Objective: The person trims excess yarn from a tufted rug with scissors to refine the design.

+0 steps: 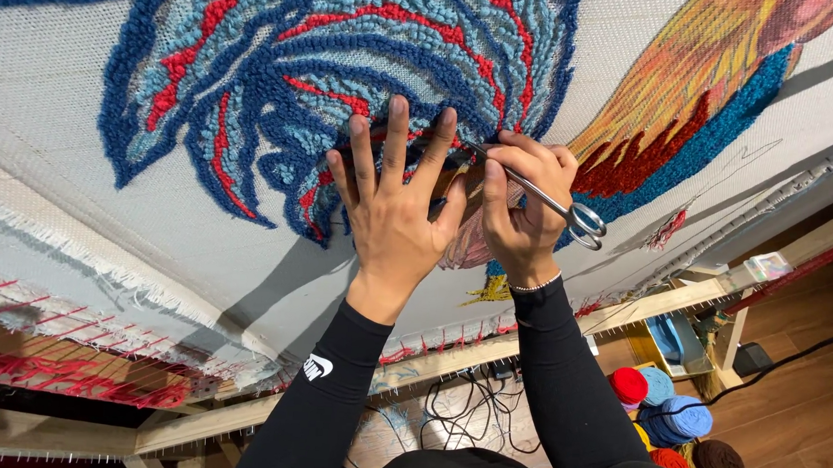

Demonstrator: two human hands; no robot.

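Against the soft, yielding tufted pile point(348, 88) on the taut backing cloth point(76, 197), my left hand point(395, 200) presses flat and open while my right hand point(523, 197) grips light, stiff steel scissors point(542, 198) by their loops.

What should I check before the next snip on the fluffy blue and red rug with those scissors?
1. Left hand flat on the tufted yarn, steadying it: ok.
2. Right hand holds the metal scissors firmly: ok.
3. Left fingers away from the blade tips: cannot tell, the tips are hidden behind the hand.
4. Blades open or closed: cannot tell, hidden too.
5. Backing cloth stretched on the wooden frame: ok, it looks taut.
6. Yarn balls on the floor, away from the hands: ok.
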